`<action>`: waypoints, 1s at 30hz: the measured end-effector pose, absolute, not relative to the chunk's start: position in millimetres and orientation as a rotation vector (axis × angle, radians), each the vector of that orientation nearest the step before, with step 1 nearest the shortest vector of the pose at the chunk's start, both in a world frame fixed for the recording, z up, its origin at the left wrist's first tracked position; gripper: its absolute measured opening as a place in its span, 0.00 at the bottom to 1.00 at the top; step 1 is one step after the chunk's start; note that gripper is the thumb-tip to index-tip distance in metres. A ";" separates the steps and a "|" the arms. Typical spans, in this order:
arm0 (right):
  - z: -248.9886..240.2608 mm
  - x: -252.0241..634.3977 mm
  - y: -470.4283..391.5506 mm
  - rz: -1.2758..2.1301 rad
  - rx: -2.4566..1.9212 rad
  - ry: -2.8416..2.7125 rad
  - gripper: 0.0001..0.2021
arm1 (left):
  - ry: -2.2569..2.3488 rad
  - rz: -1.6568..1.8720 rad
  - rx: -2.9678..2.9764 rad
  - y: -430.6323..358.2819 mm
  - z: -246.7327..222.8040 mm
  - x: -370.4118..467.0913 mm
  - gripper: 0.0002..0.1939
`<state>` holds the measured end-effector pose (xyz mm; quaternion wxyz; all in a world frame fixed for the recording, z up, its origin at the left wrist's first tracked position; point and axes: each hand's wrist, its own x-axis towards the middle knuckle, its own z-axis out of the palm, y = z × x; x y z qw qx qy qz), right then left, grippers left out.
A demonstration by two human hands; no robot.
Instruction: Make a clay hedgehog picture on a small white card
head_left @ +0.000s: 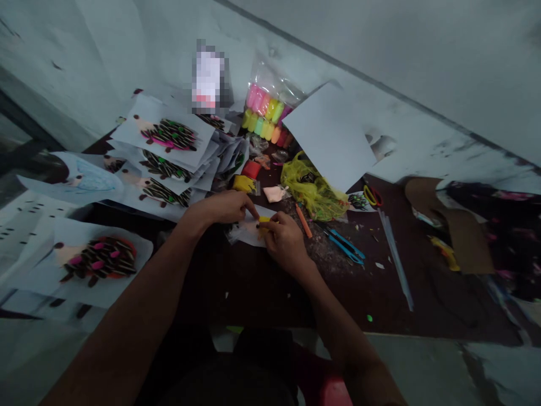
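My left hand [233, 207] comes over a white sheet [249, 235] with its index finger stretched down to a small piece of yellow clay [264, 220]. Its other fingers are curled, and nothing shows in them. From the other side my right hand [287, 239] closes its fingers round the yellow clay, partly hiding it. A pale peach clay shape lies on the sheet between the hands. Clear plastic [233, 233] sits at the sheet's left edge. Beyond my hands are a yellow clay block [245, 184], a red clay block [251, 169] and a pale pink lump [274, 194].
Stacked sheets with clay hedgehogs [169, 135] fill the left. Behind are a bag of coloured clay [264, 113] and a yellow-green plastic bag [313, 192]. An orange stick [303, 220], blue cutter [346, 247], scissors [372, 195] and clear sticks [396, 259] lie right.
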<state>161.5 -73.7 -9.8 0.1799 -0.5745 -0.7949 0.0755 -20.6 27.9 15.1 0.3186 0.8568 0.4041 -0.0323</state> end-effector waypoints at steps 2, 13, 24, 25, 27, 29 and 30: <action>-10.2 161.8 -73.7 0.214 -1.602 -2.250 0.14 | 1.064 -0.100 2.253 29.6 12.7 -20.7 0.26; -7.9 187.3 -58.4 0.176 -1.663 -1.929 0.18 | 0.830 0.294 1.997 40.4 3.4 -30.3 0.14; -3.9 193.8 -54.0 0.362 -1.563 -1.796 0.16 | 0.857 0.616 1.653 30.5 5.8 -24.3 0.18; -3.8 193.2 -54.0 0.401 -1.533 -1.760 0.15 | 0.841 0.620 1.623 29.6 6.3 -23.5 0.17; -4.0 191.5 -54.2 0.493 -1.478 -1.674 0.12 | 0.805 0.606 1.581 28.0 7.6 -21.6 0.16; -4.3 188.9 -54.8 0.608 -1.424 -1.596 0.10 | 0.784 0.581 1.577 26.2 9.2 -18.7 0.15; -4.4 187.3 -55.1 0.660 -1.397 -1.567 0.09 | 0.779 0.560 1.592 25.1 10.0 -16.9 0.16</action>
